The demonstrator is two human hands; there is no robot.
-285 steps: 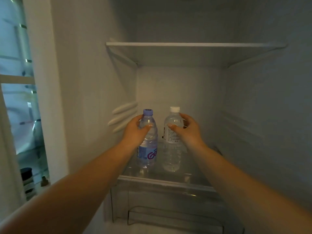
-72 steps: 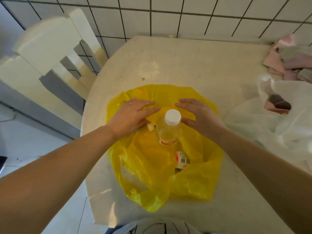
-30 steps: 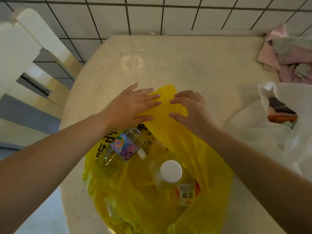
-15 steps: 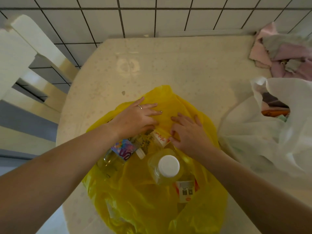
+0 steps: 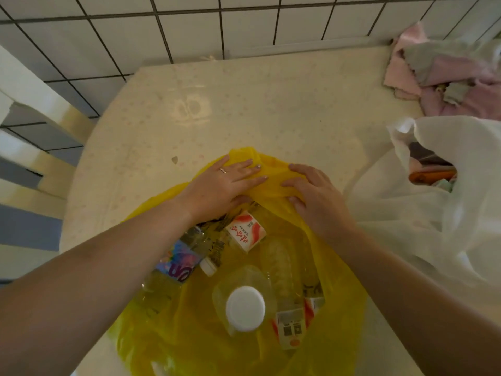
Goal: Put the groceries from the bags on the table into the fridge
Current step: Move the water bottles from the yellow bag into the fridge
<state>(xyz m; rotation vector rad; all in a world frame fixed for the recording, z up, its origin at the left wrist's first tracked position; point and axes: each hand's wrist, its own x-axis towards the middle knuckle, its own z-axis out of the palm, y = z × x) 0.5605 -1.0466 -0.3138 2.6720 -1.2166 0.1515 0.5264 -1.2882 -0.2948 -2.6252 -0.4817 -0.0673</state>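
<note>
An open yellow plastic bag (image 5: 339,294) lies on the cream table (image 5: 271,104). Inside it a clear bottle with a white cap (image 5: 245,308) stands upright. A bottle with a blue and pink label (image 5: 176,264) and a plain clear bottle (image 5: 282,267) lie beside it. A small red and white carton (image 5: 245,232) sits near the far rim, and another carton (image 5: 291,327) with a printed code is at the right. My left hand (image 5: 225,185) and my right hand (image 5: 311,194) both hold the bag's far rim, fingers on top and thumbs under the fold.
A white plastic bag (image 5: 447,213) lies open at the right with an orange item (image 5: 431,175) showing inside. Pink and grey cloths (image 5: 455,80) are piled in the far right corner. A white chair (image 5: 27,131) stands left of the table, and a tiled wall runs behind.
Both hands have moved from inside the bag's mouth to its far rim and pulled it back. The red and white carton and a second lying bottle now show.
</note>
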